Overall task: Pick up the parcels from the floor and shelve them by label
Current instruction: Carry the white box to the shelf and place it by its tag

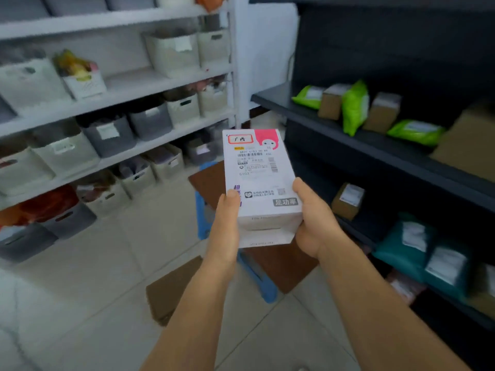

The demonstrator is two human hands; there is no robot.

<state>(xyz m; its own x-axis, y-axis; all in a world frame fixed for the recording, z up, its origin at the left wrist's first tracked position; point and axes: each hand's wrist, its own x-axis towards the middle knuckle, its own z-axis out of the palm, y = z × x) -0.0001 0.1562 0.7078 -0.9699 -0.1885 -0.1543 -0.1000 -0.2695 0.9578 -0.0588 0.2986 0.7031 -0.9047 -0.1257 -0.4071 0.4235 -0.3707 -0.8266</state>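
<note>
I hold a white parcel box (257, 172) with a pink corner and a printed shipping label in front of me, at chest height. My left hand (226, 226) grips its lower left edge and my right hand (313, 223) grips its lower right corner. The label side faces up toward me. On the floor below lie a brown cardboard parcel (171, 290) near my left forearm and a darker brown flat parcel (281, 266) partly hidden under the box.
A dark shelf unit (348, 135) on the right carries green bags (355, 108), small brown boxes and teal bags (401, 250). A white shelf rack (120, 95) on the left holds several fabric bins. A blue stool (257, 279) stands on the tiled floor under my hands.
</note>
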